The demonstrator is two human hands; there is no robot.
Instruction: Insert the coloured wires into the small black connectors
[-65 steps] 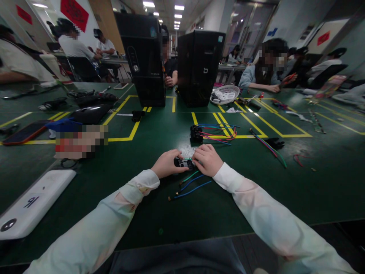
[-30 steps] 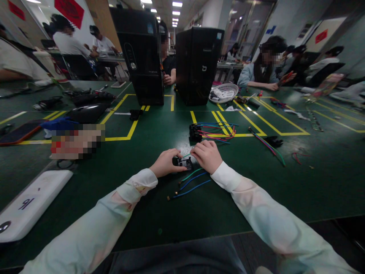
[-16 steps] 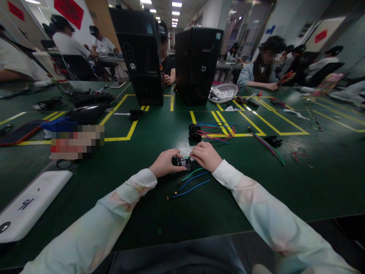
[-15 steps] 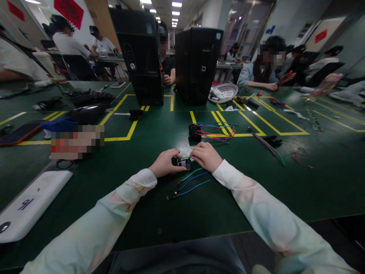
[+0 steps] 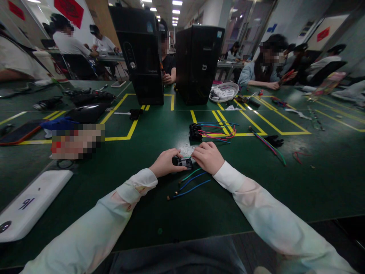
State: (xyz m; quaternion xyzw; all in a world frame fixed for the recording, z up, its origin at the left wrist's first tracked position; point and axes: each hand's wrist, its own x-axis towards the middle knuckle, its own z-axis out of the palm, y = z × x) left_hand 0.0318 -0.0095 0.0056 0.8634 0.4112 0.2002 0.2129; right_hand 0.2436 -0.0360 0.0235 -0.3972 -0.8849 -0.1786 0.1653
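My left hand (image 5: 164,163) grips a small black plastic housing (image 5: 183,162) between thumb and fingers, its open side facing up. At the housing's right end, my right hand (image 5: 209,158) pinches a green wire (image 5: 187,157), one end of which lies over the housing. Below the hands a second green wire (image 5: 188,175) and two blue wires (image 5: 191,189) rest on the table, with metal terminals at their left ends. Just beyond my fingers is a pile of small whitish pieces (image 5: 186,149). Behind it sits a black block (image 5: 195,132) with red and blue wires running right.
Two black computer towers (image 5: 142,57) stand at the back of the green table. A white basket (image 5: 224,92) is right of them. Loose wires (image 5: 270,147) lie to the right. A white case (image 5: 34,203) lies at the left. People sit around other tables.
Both hands stay almost in place, still holding the housing and the green wire. The view has shifted very slightly.
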